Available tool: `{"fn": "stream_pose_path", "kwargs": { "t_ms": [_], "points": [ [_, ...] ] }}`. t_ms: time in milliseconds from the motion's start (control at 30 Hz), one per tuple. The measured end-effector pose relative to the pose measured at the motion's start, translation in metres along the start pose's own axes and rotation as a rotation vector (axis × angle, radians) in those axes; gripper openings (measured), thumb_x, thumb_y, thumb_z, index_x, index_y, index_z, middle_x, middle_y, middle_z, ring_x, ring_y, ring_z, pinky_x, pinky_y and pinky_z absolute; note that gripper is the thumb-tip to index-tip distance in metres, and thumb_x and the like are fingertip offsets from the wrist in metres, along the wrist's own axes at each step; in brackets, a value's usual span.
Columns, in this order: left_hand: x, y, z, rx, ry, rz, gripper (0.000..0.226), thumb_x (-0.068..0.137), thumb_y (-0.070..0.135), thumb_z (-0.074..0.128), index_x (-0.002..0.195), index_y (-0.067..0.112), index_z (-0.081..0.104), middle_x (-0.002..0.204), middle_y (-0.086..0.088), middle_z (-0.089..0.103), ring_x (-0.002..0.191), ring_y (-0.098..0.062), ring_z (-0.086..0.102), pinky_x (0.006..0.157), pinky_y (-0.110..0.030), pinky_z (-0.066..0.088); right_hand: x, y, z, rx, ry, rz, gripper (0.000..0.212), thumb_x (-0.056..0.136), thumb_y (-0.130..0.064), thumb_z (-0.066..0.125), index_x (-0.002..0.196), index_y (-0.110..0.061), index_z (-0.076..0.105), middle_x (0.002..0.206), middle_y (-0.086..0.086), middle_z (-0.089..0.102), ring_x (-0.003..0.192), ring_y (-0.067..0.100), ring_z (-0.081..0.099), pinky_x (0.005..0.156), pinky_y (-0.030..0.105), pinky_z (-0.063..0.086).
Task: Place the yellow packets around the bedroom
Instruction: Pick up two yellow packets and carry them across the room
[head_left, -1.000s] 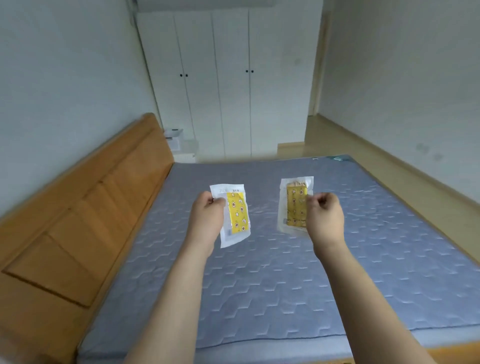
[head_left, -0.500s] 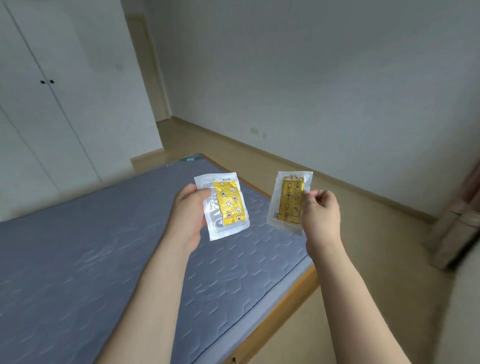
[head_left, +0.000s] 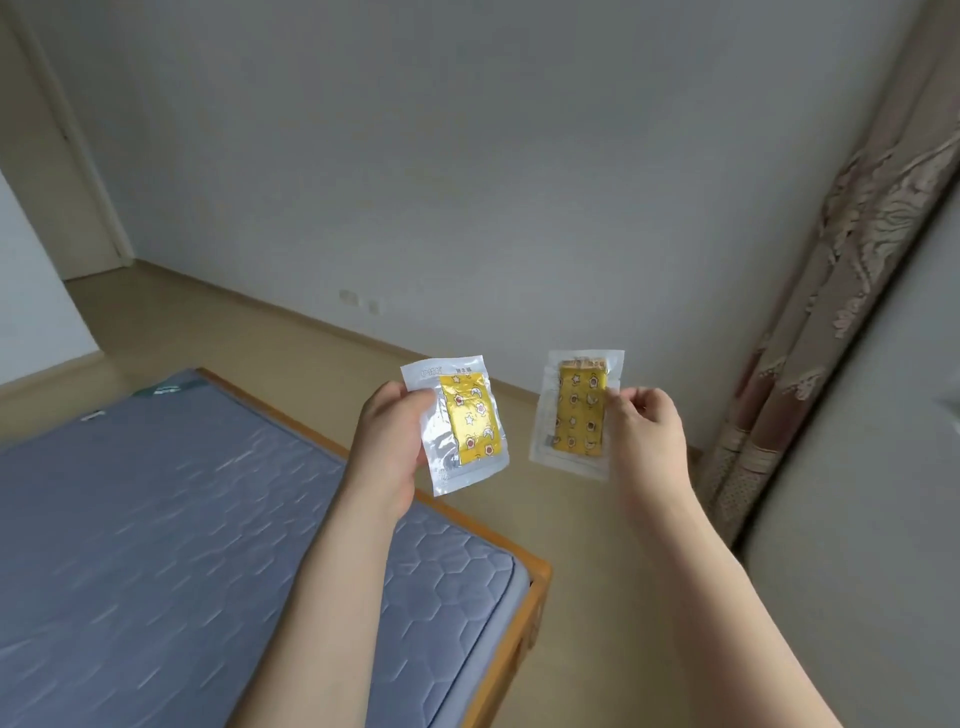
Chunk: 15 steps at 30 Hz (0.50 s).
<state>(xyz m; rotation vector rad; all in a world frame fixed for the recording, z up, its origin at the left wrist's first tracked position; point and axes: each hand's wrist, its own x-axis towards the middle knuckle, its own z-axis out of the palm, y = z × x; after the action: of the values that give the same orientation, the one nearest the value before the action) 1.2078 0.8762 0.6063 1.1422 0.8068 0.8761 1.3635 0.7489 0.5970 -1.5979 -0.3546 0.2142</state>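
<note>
Yellow packets hang upright in mid-air, long axes vertical, well apart. The left hand (head_left: 389, 447) pinches the left packet (head_left: 457, 423) by its left edge; the right hand (head_left: 647, 441) pinches the right packet (head_left: 579, 413) by its right edge. Bed (head_left: 182, 545) lies lower left, nearer the left hand; bare floor (head_left: 597, 545) is below both.

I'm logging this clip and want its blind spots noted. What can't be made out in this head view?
- Print on the left packet: too small and blurred to read.
- Left packet's left edge: covered by the left hand.
- Right packet: its right edge is hidden behind the fingers of the right hand.
- Bed: cut off by the left and bottom edges.
- Curtain: cut off at the top right.
</note>
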Motion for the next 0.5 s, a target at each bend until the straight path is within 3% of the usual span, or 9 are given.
{"fn": "stream_pose_path", "kwargs": {
  "t_ms": [133,367,500],
  "points": [
    [0.063,-0.012,0.080,0.031,-0.125,-0.025,0.014,0.093,0.006,0.050,0.097,0.010,0.062,0.085,-0.005,0.070,0.074,-0.022,0.067,0.070,-0.033,0.050,0.087,0.018,-0.022,0.016,0.106,0.017,0.014,0.096,-0.024,0.050,0.087,-0.013,0.049,0.084,0.003,0.048,0.070,0.015,0.042,0.056,0.027,0.036],
    [0.183,-0.051,0.224,0.063,-0.195,-0.042,0.016,0.093,0.005,0.050,0.091,0.012,0.063,0.088,-0.007,0.071,0.076,-0.025,0.068,0.074,-0.037,0.052,0.260,0.064,-0.048,0.080,0.156,0.083,0.015,0.094,-0.028,0.052,0.086,-0.015,0.053,0.085,0.005,0.057,0.073,0.019,0.051,0.063,0.032,0.043],
    [0.255,-0.055,0.309,0.066,-0.207,-0.035,0.016,0.091,0.005,0.051,0.100,0.009,0.064,0.096,-0.012,0.071,0.083,-0.029,0.068,0.081,-0.044,0.053,0.370,0.061,-0.066,0.042,0.149,0.061,0.023,0.095,-0.026,0.052,0.095,-0.004,0.058,0.085,0.005,0.061,0.074,0.021,0.055,0.066,0.034,0.045]
  ]
}}
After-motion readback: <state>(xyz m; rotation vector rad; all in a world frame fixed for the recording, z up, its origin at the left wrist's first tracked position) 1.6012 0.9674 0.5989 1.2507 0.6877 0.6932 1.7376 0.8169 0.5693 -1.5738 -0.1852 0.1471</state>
